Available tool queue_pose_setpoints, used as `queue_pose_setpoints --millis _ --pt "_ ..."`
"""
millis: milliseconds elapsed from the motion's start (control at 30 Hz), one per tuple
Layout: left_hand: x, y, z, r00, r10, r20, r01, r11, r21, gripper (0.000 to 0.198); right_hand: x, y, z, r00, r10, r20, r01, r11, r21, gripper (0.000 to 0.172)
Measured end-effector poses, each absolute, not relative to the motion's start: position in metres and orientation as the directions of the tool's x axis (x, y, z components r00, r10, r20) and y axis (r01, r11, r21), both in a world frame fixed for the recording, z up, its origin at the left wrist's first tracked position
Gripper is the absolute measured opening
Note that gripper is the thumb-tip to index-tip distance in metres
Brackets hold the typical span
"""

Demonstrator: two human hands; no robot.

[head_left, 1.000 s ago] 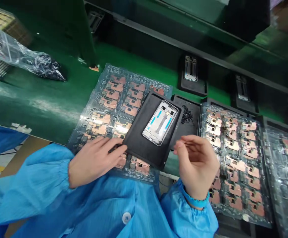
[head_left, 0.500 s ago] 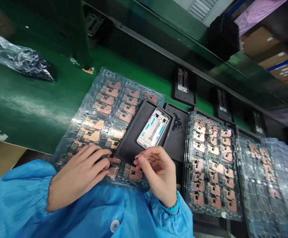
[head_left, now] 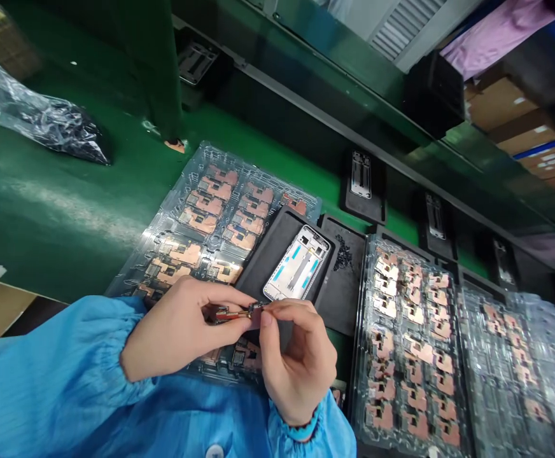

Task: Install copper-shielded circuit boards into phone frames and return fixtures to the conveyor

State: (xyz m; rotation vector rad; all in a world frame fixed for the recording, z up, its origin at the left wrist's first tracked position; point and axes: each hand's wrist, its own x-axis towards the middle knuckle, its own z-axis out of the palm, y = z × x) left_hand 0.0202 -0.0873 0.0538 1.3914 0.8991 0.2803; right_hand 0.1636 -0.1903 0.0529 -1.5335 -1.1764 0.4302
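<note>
My left hand (head_left: 186, 324) holds a small copper-coloured circuit board (head_left: 230, 313) edge-on between thumb and fingers. Pinched at the board's right end, my right hand (head_left: 299, 350) has a tiny dark part (head_left: 257, 307) at its fingertips. Just beyond the hands, a silver phone frame (head_left: 299, 262) with blue strips lies on a black tray (head_left: 277, 232). That tray overlaps a clear plastic tray (head_left: 196, 159) of copper-coloured boards, partly hidden under my hands. Small black pieces (head_left: 343, 252) lie in another dark tray to the right.
More board trays (head_left: 414, 318) stand at the right, some stacked. Phone frames on black holders (head_left: 361, 175) line the far side below a metal rail. A plastic bag (head_left: 62, 130) lies on the green table at the left, near a green post (head_left: 151, 70).
My left hand has lifted a board from the clear tray and moved right to meet my right hand. The view has shifted slightly, so the trays appear lower.
</note>
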Motion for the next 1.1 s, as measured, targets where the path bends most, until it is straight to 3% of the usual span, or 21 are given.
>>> queue_pose_setpoints --millis 167,367,700,967,1100 --pt "0.021 -0.089 0.056 0.657 0.72 -0.223 0.3 0.022 0.954 0.028 0.164 -0.184 0.051 0.414 0.82 0.394 0.532 0.133 -0.836 0.028" --pt "0.023 -0.089 0.058 0.631 0.774 -0.059 0.284 -0.16 0.945 0.031 0.165 -0.179 0.047 0.399 0.803 0.442 0.527 0.194 -0.828 0.03" --pt "0.022 -0.091 0.053 0.62 0.785 0.007 0.24 -0.198 0.95 0.027 0.165 -0.178 0.045 0.375 0.809 0.453 0.5 0.235 -0.834 0.032" --pt "0.022 -0.095 0.054 0.614 0.779 0.123 0.182 -0.292 0.939 0.032 0.162 -0.182 0.045 0.393 0.797 0.458 0.588 0.165 -0.792 0.027" --pt "0.02 -0.094 0.056 0.621 0.769 0.149 0.165 -0.315 0.935 0.032 0.166 -0.186 0.049 0.403 0.853 0.333 0.543 0.069 -0.837 0.017"
